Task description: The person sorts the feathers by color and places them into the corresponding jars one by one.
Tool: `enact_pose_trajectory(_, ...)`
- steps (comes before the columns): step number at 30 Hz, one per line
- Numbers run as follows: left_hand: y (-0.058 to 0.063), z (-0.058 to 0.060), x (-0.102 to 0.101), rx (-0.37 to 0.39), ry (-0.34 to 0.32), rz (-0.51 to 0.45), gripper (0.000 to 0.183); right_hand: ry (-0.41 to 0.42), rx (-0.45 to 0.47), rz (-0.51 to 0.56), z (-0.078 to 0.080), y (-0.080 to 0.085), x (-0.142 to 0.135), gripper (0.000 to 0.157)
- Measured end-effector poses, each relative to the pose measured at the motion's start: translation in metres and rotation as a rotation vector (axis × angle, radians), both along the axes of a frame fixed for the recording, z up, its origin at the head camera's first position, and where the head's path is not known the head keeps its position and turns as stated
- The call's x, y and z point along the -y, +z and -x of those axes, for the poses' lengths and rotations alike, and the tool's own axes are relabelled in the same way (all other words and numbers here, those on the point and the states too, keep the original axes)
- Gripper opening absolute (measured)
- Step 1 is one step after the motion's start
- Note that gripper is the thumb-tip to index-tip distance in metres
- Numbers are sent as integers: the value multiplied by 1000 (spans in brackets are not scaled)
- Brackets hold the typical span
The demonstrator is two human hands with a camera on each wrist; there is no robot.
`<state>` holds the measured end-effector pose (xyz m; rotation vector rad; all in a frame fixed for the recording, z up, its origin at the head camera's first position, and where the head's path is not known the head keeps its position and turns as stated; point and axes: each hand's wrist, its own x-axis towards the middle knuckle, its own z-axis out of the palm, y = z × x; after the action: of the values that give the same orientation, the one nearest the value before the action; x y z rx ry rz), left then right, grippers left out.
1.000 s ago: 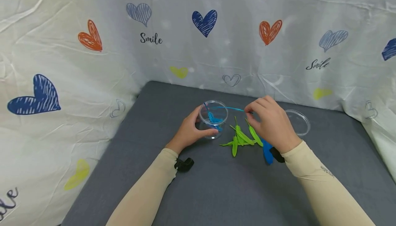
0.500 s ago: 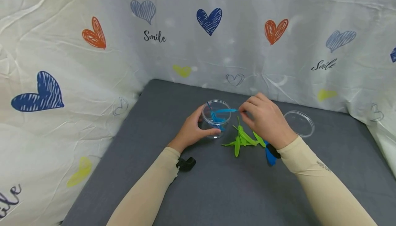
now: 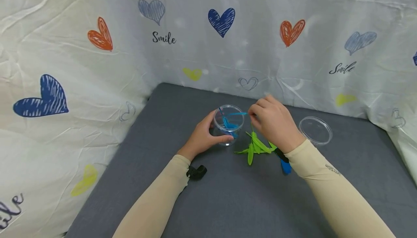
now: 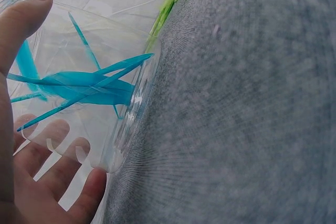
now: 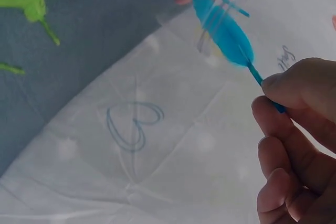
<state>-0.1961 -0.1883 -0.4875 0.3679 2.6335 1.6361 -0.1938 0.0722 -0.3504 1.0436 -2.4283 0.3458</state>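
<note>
My left hand (image 3: pixel 202 135) grips a clear plastic jar (image 3: pixel 227 131) round its side, thumb in front. The jar stands upright on the table, without a lid. Inside lie several blue feathers (image 4: pixel 86 85), some crossing each other. My right hand (image 3: pixel 275 124) pinches one more blue feather (image 5: pixel 224 34) by its quill, between thumb and forefinger. That feather lies nearly level at the jar's mouth, its vane over the opening. In the right wrist view its quill end (image 5: pixel 280 108) sticks out past the fingertips.
A loose pile of green feathers (image 3: pixel 255 145) lies right of the jar. Blue feathers (image 3: pixel 286 167) lie partly hidden under my right wrist. A clear round lid (image 3: pixel 315 130) rests farther right. A printed curtain (image 3: pixel 247 50) hangs behind the grey table (image 3: pixel 228 202).
My right hand has moved left toward the jar, bringing the blue feather's vane over the opening. The left hand keeps its grip on the jar. The head view has shifted slightly.
</note>
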Motion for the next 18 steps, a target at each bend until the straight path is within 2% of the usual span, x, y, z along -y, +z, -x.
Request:
enact_pose_trajectory(6, 1, 0, 1, 4, -7, -11, 109, 1, 27, -32, 3, -6, 11, 5)
enact_pose_trajectory(18, -1, -1, 1, 41, -6, -12, 113, 5, 24, -64, 7, -14, 20, 7)
